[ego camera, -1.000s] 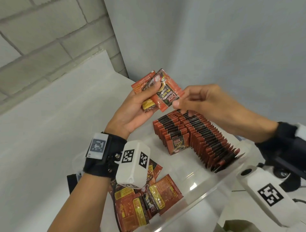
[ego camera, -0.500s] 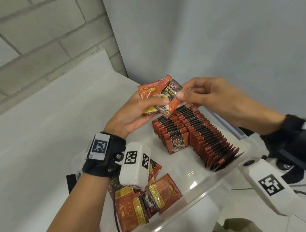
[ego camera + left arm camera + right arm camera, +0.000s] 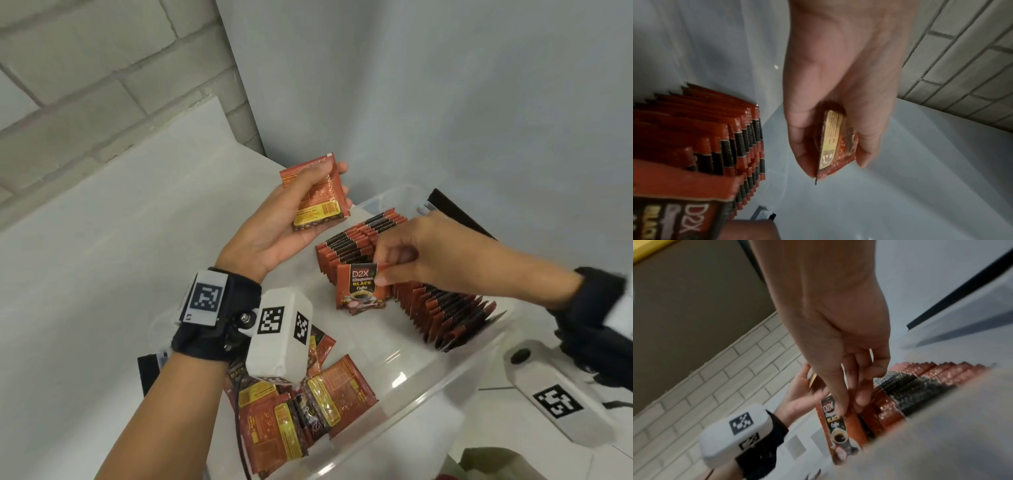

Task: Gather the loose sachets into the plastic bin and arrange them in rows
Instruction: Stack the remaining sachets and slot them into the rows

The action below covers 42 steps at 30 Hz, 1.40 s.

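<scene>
A clear plastic bin (image 3: pixel 442 380) holds two rows of upright red-and-black sachets (image 3: pixel 442 308). My left hand (image 3: pixel 291 212) is raised above the bin's far left and grips a small stack of red sachets (image 3: pixel 318 198), back side up; the same stack (image 3: pixel 835 144) shows edge-on in the left wrist view. My right hand (image 3: pixel 394 263) pinches the top of one D2X Black Coffee sachet (image 3: pixel 361 287) standing at the front of the left row; the sachet (image 3: pixel 836 423) appears under the fingertips in the right wrist view.
Several loose sachets (image 3: pixel 308 411) lie flat in a heap at the bin's near left end, partly under my left wrist camera. The bin sits on a white table (image 3: pixel 102 257) by a brick wall. A dark object (image 3: pixel 455 212) lies behind the bin.
My right hand took one sachet from the stack in my left hand and carried it down to the front of the left row. The left hand stayed raised with the remaining sachets.
</scene>
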Available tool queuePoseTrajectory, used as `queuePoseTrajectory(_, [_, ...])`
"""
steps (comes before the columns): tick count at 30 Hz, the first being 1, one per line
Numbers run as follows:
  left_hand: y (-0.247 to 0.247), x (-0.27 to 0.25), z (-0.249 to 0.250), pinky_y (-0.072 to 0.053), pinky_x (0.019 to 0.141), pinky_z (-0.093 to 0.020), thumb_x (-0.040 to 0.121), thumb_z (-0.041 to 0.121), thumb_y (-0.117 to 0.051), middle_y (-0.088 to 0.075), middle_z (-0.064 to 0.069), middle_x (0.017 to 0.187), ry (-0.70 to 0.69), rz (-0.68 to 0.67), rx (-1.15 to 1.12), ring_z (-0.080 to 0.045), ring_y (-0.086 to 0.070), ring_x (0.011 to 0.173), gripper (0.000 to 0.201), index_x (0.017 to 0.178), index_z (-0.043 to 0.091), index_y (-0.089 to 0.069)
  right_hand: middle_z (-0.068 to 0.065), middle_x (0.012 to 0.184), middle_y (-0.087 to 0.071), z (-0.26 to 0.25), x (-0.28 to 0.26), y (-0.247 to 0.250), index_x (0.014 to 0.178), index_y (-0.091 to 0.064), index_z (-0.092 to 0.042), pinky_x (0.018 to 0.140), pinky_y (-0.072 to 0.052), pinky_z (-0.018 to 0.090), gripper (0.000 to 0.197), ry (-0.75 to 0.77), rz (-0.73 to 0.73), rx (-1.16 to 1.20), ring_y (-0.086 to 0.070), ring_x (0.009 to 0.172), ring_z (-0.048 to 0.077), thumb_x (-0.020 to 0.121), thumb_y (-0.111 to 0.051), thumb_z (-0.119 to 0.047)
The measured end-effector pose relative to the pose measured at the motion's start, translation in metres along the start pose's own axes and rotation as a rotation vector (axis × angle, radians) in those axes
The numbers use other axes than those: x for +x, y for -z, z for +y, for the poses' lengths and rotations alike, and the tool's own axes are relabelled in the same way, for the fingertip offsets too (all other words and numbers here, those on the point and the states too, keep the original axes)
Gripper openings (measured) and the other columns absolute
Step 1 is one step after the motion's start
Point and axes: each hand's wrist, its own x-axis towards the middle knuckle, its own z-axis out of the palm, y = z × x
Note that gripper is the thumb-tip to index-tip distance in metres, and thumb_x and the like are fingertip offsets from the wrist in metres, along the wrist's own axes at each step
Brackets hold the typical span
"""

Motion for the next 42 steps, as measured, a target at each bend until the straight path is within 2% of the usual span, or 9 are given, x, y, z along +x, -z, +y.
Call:
queuePoseTrajectory(5, [0.0, -0.001, 0.0, -0.056, 0.071, -0.023, 0.076, 0.018, -0.058, -0.068, -0.002, 0.073, 0.016, -0.007, -0.043, -0.013, -0.067, 0.071, 0.027, 0.102, 0.012, -0.064, -0.023, 0.072, -0.047, 0.003, -0.001, -0.013, 0.087, -0.062, -0.024, 0.066, -0.039, 0.012, 0.007, 0.101, 0.062, -0.312, -0.049, 0.068, -0.003, 0.086, -0.069, -0.025])
queuePoseTrajectory(11, [0.0, -0.001, 0.0, -0.058, 0.07, -0.024, 0.091, 0.003, -0.049, -0.07, -0.004, 0.071, 0.027, 0.042, -0.063, -0.014, -0.069, 0.069, 0.01, 0.091, 0.007, -0.058, -0.009, 0.093, -0.053, 0.002, -0.003, -0.021, 0.088, -0.052, -0.019, 0.076, -0.049, 0.031, 0.013, 0.109, 0.021, -0.449, -0.054, 0.087, 0.014, 0.09, -0.063, -0.025])
queuePoseTrajectory(19, [0.0, -0.001, -0.001, -0.058, 0.072, -0.026, 0.08, 0.005, -0.059, -0.071, -0.005, 0.078, 0.013, 0.012, -0.048, -0.015, -0.071, 0.076, 0.018, 0.097, 0.007, -0.057, -0.012, 0.099, -0.04, 0.002, -0.001, -0.022, 0.096, -0.042, -0.024, 0.078, -0.046, 0.019, 0.023, 0.097, 0.009, -0.394, -0.041, 0.088, 0.007, 0.09, -0.064, -0.024])
queuePoseTrajectory(24, [0.0, -0.001, -0.002, -0.058, 0.074, -0.026, 0.071, 0.009, -0.062, -0.069, -0.005, 0.08, 0.004, -0.01, -0.025, -0.015, -0.07, 0.078, 0.023, 0.094, 0.009, -0.059, -0.018, 0.089, -0.044, 0.002, -0.002, -0.013, 0.099, -0.049, -0.024, 0.068, -0.043, 0.013, 0.035, 0.039, 0.005, -0.246, -0.047, 0.08, 0.003, 0.079, -0.075, -0.034])
queuePoseTrajectory(29, [0.001, -0.002, -0.003, -0.057, 0.079, -0.029, 0.078, 0.007, -0.06, -0.068, -0.01, 0.088, 0.006, -0.074, 0.018, -0.02, -0.069, 0.083, 0.016, 0.093, 0.006, -0.062, -0.01, 0.077, -0.063, -0.012, 0.006, 0.005, 0.095, -0.059, -0.023, 0.059, -0.042, 0.01, 0.04, -0.014, 0.283, 0.141, -0.053, 0.065, 0.0, 0.069, -0.073, -0.05])
queuePoseTrajectory(33, [0.001, -0.005, -0.005, -0.054, 0.087, -0.03, 0.08, 0.004, -0.058, -0.071, -0.009, 0.089, 0.009, -0.174, 0.003, -0.019, -0.069, 0.088, 0.018, 0.082, 0.01, -0.074, -0.002, 0.083, -0.069, -0.02, 0.016, 0.011, 0.097, -0.064, -0.014, 0.064, -0.049, 0.02, 0.027, -0.005, 0.357, 0.327, -0.06, 0.071, 0.011, 0.078, -0.075, -0.032])
queuePoseTrajectory(37, [0.004, -0.005, -0.007, -0.052, 0.093, -0.033, 0.081, 0.005, -0.067, -0.071, -0.009, 0.097, 0.001, -0.227, 0.044, -0.02, -0.067, 0.096, 0.011, 0.088, 0.01, -0.074, 0.004, 0.083, -0.072, -0.019, 0.018, 0.011, 0.094, -0.069, -0.01, 0.078, -0.055, 0.033, 0.018, 0.034, 0.373, 0.39, -0.066, 0.078, 0.026, 0.079, -0.076, -0.017])
queuePoseTrajectory(38, [0.005, -0.004, -0.006, -0.053, 0.092, -0.033, 0.075, 0.014, -0.074, -0.071, -0.008, 0.099, 0.005, -0.232, 0.037, -0.02, -0.067, 0.099, 0.016, 0.091, 0.012, -0.074, 0.005, 0.082, -0.072, -0.018, 0.018, 0.012, 0.092, -0.07, -0.011, 0.077, -0.055, 0.032, 0.014, 0.053, 0.384, 0.405, -0.066, 0.076, 0.025, 0.08, -0.075, -0.014])
queuePoseTrajectory(42, [0.009, -0.002, -0.004, -0.05, 0.097, -0.035, 0.047, 0.065, -0.076, -0.059, -0.016, 0.129, 0.069, -0.266, 0.014, -0.029, -0.055, 0.123, 0.098, 0.125, 0.009, -0.057, 0.002, 0.08, -0.074, -0.017, 0.013, 0.022, 0.087, -0.073, -0.011, 0.077, -0.056, 0.025, 0.007, 0.133, 0.477, 0.441, -0.067, 0.072, 0.011, 0.08, -0.074, -0.011])
